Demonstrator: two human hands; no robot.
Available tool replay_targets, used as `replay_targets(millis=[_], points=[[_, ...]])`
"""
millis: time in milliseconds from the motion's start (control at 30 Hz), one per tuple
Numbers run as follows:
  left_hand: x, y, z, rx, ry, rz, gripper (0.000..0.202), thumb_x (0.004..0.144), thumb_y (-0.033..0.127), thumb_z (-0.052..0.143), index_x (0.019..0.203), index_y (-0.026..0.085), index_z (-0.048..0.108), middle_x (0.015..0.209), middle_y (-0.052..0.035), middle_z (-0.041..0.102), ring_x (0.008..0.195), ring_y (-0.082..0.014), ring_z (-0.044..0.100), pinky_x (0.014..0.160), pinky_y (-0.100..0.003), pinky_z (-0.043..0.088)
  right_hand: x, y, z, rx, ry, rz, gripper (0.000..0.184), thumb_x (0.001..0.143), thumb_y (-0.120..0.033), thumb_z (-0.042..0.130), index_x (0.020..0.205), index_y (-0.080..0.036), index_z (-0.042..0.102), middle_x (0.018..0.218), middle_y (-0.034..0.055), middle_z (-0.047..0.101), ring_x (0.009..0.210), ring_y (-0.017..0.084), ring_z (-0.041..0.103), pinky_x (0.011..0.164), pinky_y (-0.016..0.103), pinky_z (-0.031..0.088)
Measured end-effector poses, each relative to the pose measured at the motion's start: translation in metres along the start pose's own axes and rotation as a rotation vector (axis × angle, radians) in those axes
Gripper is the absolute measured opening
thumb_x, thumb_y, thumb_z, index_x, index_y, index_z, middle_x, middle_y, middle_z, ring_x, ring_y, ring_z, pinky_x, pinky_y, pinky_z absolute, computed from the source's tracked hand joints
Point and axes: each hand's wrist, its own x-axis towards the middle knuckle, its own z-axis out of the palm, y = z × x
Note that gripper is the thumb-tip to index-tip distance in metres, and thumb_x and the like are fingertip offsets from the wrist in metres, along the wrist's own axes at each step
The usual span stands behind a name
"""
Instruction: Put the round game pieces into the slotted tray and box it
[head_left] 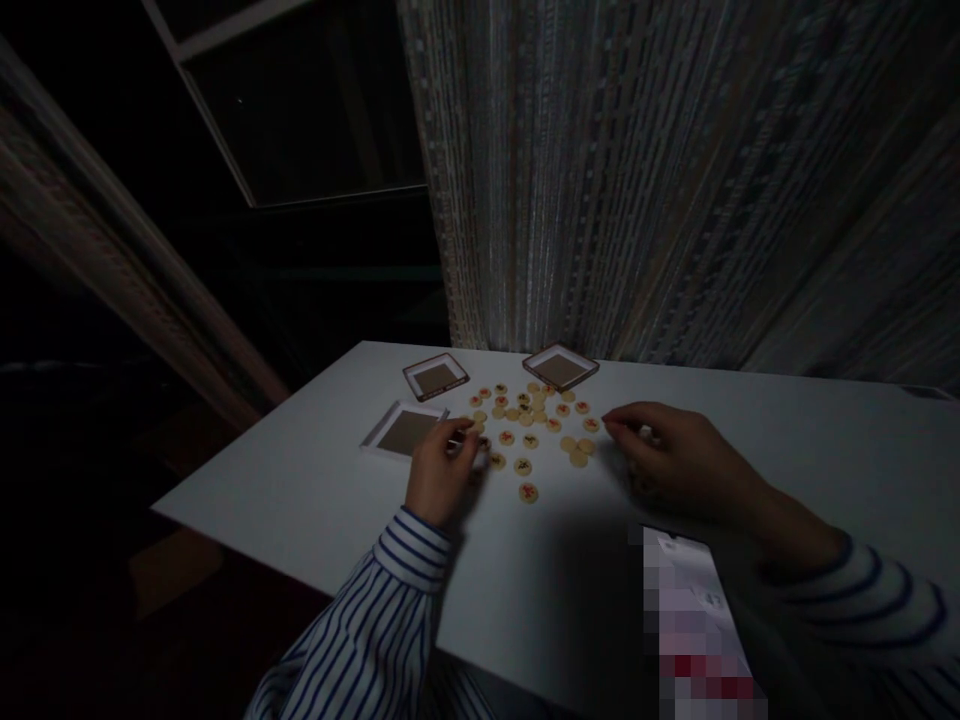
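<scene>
Round wooden Chinese chess pieces [523, 466] with red or black characters lie loosely spread on the white table; some show plain faces. My left hand [439, 472] is at the left side of the spread, thumb and forefinger curled together at a pale piece [477, 428] by their tips. On the right, my right hand [675, 450] has its fingertips pinched together just beside a red-marked piece [591, 425]. Whatever is between those right fingertips is too small or hidden to make out. A cluster of plain pieces [577, 450] lies between the hands, nearer the right one.
A shallow tray or lid [373, 436] lies partly behind my left hand. Two more square trays [411, 384] [585, 375] rest toward the back. A lit phone [697, 590], partly pixelated, lies near my right forearm. Behind the white table [300, 480] hangs a string curtain [570, 180]. The room is dim.
</scene>
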Motion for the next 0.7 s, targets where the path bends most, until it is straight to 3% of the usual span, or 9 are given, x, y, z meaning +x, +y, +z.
replay_targets(millis=[267,500,700], points=[[0.011,-0.019,0.009,0.199,-0.072,-0.007,0.025,0.078,0.018,0.051,0.101,0.014,0.058,0.099,-0.0101,0.064,0.092,-0.0205,0.060,0.083,-0.035,0.047,0.034,-0.029,0.039,-0.036,-0.222,-0.149,0.028,0.082,-0.029,0.041,0.092,-0.018,0.065,0.090,0.0061,0.067,0.082,0.019,0.059,0.072,0.028,0.041],[0.007,-0.035,0.020,0.251,-0.093,-0.008,0.028,0.079,0.013,0.048,0.106,0.013,0.055,0.104,-0.0117,0.063,0.099,-0.0220,0.058,0.087,-0.037,0.045,0.052,-0.042,0.071,-0.089,-0.321,-0.232,0.028,0.082,-0.025,0.040,0.089,-0.017,0.066,0.087,0.0065,0.068,0.081,0.018,0.060,0.071,0.026,0.039],[0.007,-0.041,0.022,0.254,-0.126,-0.031,0.028,0.078,0.013,0.049,0.106,0.011,0.054,0.102,-0.0133,0.062,0.097,-0.0224,0.058,0.086,-0.036,0.045,0.065,-0.047,0.093,-0.104,-0.329,-0.268,0.028,0.082,-0.024,0.040,0.089,-0.017,0.066,0.092,0.0075,0.067,0.085,0.019,0.059,0.073,0.026,0.039]])
